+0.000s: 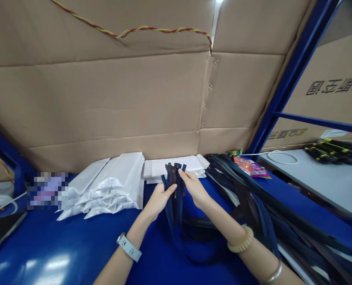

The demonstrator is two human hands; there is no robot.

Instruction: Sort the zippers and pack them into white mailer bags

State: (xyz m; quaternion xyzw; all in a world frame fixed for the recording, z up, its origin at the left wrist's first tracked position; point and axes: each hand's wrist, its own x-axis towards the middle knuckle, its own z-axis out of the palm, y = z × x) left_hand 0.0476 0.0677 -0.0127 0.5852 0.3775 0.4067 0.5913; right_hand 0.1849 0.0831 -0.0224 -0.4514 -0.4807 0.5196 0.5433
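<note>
My strips (179,204) are navy and dark brown, my pale watchband (129,247) bears dark paw prints, the table (84,241) blue.

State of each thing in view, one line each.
Left hand: closed on the held strips
Right hand: closed on the held strips
Held strips: bunched, upper ends gathered, lengths hanging down
Loose dark strips: piled lengthwise, overlapping
White packets: stacked flat, overlapping
White stack: lying flat against the cardboard
Orange packet: lying down; sealed or opened, can't tell
Twisted wire: strung across the cardboard
</note>
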